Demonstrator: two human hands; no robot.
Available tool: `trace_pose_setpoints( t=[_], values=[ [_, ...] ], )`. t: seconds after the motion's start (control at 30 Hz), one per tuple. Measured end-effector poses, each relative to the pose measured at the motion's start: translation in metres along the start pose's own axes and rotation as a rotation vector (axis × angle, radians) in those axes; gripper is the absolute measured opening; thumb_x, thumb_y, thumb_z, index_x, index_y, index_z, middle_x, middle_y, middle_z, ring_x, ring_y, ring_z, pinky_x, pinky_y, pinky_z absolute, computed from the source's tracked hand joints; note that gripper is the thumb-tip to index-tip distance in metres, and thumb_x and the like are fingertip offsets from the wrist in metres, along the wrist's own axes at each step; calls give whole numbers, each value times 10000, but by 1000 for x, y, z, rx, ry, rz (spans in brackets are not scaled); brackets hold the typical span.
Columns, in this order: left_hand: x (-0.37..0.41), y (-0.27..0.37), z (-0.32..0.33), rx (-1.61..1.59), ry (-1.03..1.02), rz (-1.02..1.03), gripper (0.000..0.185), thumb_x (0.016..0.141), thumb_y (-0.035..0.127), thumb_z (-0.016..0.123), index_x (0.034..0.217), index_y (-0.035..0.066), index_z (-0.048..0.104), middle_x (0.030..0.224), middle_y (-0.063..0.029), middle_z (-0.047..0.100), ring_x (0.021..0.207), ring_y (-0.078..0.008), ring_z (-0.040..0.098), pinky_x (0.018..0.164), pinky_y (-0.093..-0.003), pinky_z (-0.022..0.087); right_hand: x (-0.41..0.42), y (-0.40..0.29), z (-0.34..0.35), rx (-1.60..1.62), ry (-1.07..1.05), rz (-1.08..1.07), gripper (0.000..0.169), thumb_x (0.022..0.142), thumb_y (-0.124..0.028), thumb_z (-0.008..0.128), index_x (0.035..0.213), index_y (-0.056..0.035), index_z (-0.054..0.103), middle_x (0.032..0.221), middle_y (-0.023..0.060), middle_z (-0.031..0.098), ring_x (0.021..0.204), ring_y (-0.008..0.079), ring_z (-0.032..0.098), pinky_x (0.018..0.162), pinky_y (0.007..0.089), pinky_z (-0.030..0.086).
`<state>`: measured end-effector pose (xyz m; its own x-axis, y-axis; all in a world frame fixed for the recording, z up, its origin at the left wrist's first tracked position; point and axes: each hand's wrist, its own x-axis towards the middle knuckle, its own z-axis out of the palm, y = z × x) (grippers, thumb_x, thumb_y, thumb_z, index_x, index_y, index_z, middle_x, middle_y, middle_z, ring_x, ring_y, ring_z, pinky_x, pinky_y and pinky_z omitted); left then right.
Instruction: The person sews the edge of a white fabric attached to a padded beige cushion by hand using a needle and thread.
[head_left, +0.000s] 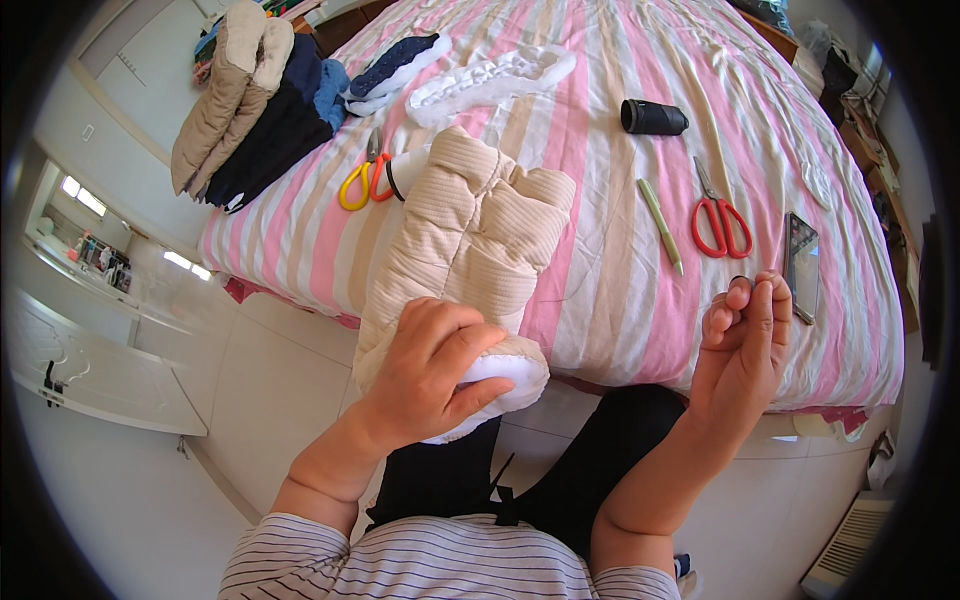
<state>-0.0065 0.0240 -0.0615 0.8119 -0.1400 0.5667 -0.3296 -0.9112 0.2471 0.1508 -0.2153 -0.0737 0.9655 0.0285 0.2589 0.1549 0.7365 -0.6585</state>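
Note:
My left hand (442, 367) grips the sole end of a beige quilted padded fabric boot (480, 232), whose leg part lies over the bed's near edge. Fingers rest on the padded upper, and the thumb presses the white sole (517, 375). A stitched seam runs around the sole's rim. Raised to the right, my right hand (742, 330) has its thumb and fingertips pinched together, with a dark ring-like band on one finger. Anything held in that pinch is too small to make out. A fine dark thread (592, 277) lies across the sheet between the boot and the pen.
On the striped bedsheet (570, 97) lie a black thread spool (654, 118), a green pen (660, 225), red-handled scissors (720, 217), a phone (802, 266) and yellow-and-orange-handled scissors (366, 176). White-lined sole pieces (491, 82) and padded beige and dark fabric pieces (240, 105) sit farther back.

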Motion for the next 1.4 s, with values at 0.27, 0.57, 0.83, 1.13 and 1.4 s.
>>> trace_pose_setpoints(
  t=[0.27,0.57,0.83,1.13,1.4],
  values=[
    [-4,1,2,-20,69,-54,418,763,219,892,1065,28,675,974,-121,649,872,-298,597,785,-385,492,-7,-10,5,-34,18,19,86,1055,-66,555,1122,-23,589,868,96,668,631,107,612,529,191,447],
    [-4,-2,0,-118,128,-102,414,653,106,925,983,49,682,911,-86,647,799,-281,608,724,-387,480,-46,-23,50,-376,-471,646,60,982,20,613,1039,36,620,903,103,722,666,87,665,575,209,508],
    [-10,-8,-1,-167,160,-89,419,656,97,915,995,34,676,917,-107,647,783,-288,604,708,-385,474,-56,3,62,-628,-698,691,69,972,-19,671,1026,23,673,768,26,682,635,51,621,527,200,464],
    [-10,-10,-1,-160,167,-46,428,656,87,914,1006,29,674,916,-100,641,776,-279,601,699,-382,469,-60,8,57,-632,-683,603,43,946,21,677,983,34,697,720,3,655,613,40,610,510,195,425],
    [-9,-11,0,-139,161,-13,446,647,84,919,1015,39,671,924,-88,646,776,-274,606,696,-383,467,-59,6,57,-629,-671,626,37,929,49,679,962,48,695,700,-36,604,613,6,521,531,196,376]
  ],
)
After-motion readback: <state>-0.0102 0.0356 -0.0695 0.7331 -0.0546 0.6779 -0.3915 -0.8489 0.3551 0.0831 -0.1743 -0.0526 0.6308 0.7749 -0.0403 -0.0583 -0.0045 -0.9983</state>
